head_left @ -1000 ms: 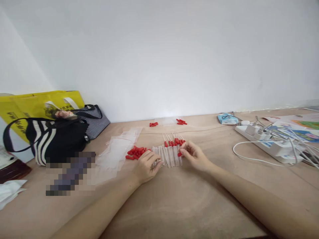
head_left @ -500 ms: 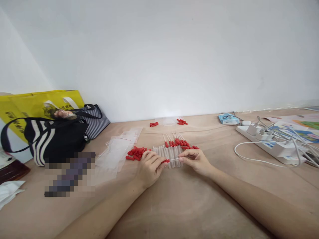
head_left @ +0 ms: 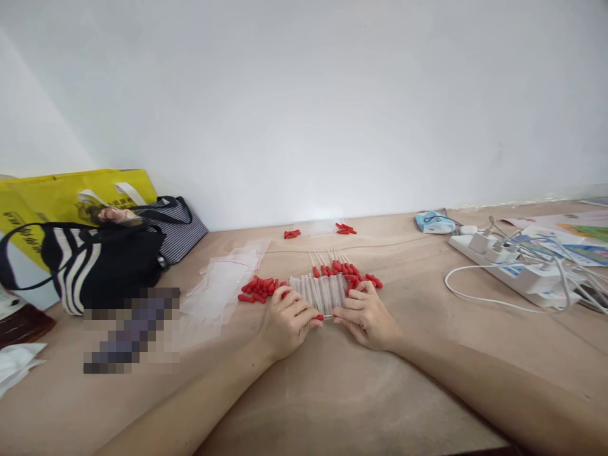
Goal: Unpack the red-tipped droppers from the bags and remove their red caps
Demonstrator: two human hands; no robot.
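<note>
My left hand [head_left: 287, 324] is closed on a red rubber bulb [head_left: 320, 317]. My right hand [head_left: 368, 320] pinches a thin clear dropper tube [head_left: 328, 317], whose other end meets the bulb; how deep it sits inside I cannot tell. Just beyond my fingers lies a row of clear dropper tubes [head_left: 316, 292], side by side. A heap of loose red bulbs [head_left: 256, 289] is left of my left hand. Behind the row, several droppers with red bulbs fitted [head_left: 339, 266] point away from me, and more red bulbs lie against my right hand.
Clear plastic bags [head_left: 218, 278] are spread to the left, near a black bag [head_left: 114, 266] and a yellow bag [head_left: 137, 183]. A power strip [head_left: 498, 266] with cables and a blue mask [head_left: 434, 222] lie right. More red bulbs [head_left: 292, 234] lie near the wall.
Both hands have come slightly closer to me and lower, bringing the bulb and tube to the near edge of the row. The right hand has moved nearer the bulb along the tube.
</note>
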